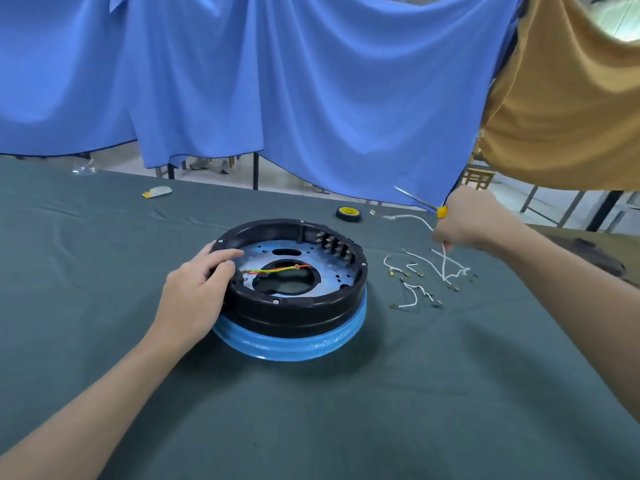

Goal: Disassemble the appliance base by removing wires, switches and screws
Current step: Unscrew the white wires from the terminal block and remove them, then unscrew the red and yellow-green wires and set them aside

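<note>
The round appliance base (294, 306), black rim over a blue band, lies open side up in the middle of the table. A yellow-green and red wire (277, 270) crosses its central hole, and a block of switch terminals (334, 245) sits on its far right inner wall. My left hand (197, 289) grips the rim's left side, thumb inside. My right hand (467, 225) hovers to the right of the base, holding a screwdriver (420, 201) with a yellow handle and pinching a white wire (429, 226). Several loose white wires (415, 275) lie below it on the cloth.
A dark green cloth (311, 410) covers the table. A roll of black tape (349, 213) lies behind the base. A small white and yellow scrap (157, 192) sits far left. Blue (277, 81) and tan curtains (561, 116) hang behind the table.
</note>
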Available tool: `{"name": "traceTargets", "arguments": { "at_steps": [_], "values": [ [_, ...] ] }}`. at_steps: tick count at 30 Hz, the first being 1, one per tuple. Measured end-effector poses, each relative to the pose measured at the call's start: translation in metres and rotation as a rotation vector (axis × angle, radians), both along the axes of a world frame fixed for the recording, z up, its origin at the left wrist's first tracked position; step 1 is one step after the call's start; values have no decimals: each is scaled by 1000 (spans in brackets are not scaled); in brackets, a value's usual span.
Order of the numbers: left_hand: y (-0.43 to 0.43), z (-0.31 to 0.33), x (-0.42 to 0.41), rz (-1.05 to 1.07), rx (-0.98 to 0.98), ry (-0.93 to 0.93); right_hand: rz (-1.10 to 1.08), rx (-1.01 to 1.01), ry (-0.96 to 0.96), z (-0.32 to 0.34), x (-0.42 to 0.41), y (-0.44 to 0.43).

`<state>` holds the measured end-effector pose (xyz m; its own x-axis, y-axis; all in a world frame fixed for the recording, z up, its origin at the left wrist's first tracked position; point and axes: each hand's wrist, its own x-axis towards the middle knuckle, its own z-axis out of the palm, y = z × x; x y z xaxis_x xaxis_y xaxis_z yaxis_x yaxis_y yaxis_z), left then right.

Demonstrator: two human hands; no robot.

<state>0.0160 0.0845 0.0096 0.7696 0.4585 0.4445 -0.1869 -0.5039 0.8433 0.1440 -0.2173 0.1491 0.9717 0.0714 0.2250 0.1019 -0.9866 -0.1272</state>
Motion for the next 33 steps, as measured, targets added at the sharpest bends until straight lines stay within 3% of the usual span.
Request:
{"name": "traceTargets", "arguments": {
  "at_steps": [5,14,20,24,29,33],
  "values": [
    [-3,1,-3,6,8,17,-137,-125,185,-43,4,-38],
    [-8,1,-4,19,-12,33,-225,92,135,-83,3,-55],
    [-7,0,0,23,-17,28,-65,224,25,-75,-12,-15],
    [-3,-2,-1,16,-85,7,106,415,104,-73,-39,29],
    [3,-4,4,11,-127,6,111,511,159,-96,-61,65],
    [11,1,1,159,-186,-55,113,598,143,-95,-47,66]
  ]
}}
